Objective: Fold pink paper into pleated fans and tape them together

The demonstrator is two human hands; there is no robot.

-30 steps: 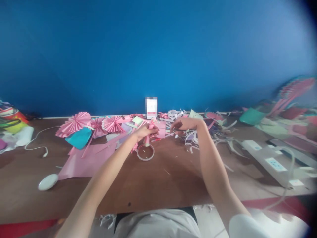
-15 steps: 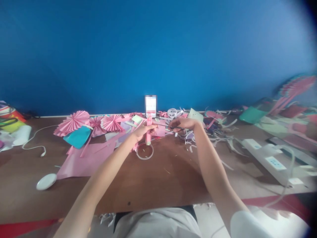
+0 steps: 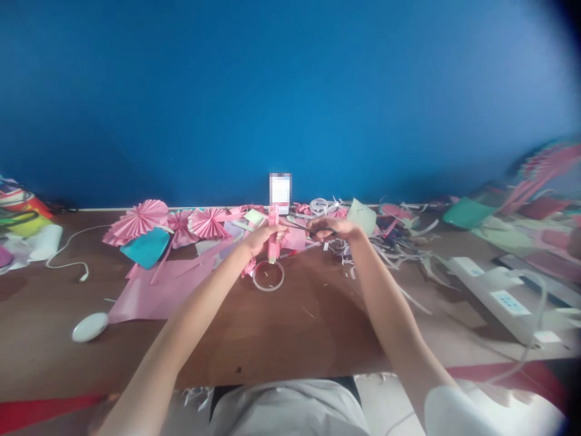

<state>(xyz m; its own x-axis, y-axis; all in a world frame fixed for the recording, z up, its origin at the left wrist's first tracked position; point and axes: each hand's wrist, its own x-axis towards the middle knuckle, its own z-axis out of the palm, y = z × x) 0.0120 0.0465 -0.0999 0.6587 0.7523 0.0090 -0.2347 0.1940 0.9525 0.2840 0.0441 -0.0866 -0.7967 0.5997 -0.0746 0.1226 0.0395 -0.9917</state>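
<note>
My left hand (image 3: 261,238) is closed around a folded pink paper strip (image 3: 273,249), held upright above the table. In my right hand (image 3: 336,227) is a thin pair of scissors (image 3: 297,226), with dark handles and blades pointing left toward the strip. The blade tips come close to my left fingers; whether they touch the paper I cannot tell. Just below the strip lies a round, clear ring (image 3: 282,280), like a tape roll. Behind my hands stands a phone (image 3: 280,192) with a lit, blurred screen.
Pink paper fans (image 3: 207,223) and a teal paper piece (image 3: 145,247) lie at left, over a pink sheet (image 3: 157,297). A white oval object (image 3: 89,327) sits near the front left. Paper scraps (image 3: 394,257) are heaped at right, beside a white power strip (image 3: 508,301).
The whole view has shifted slightly, with the table items a little further right. Both hands keep their grips, and the scissors stay beside the pink strip.
</note>
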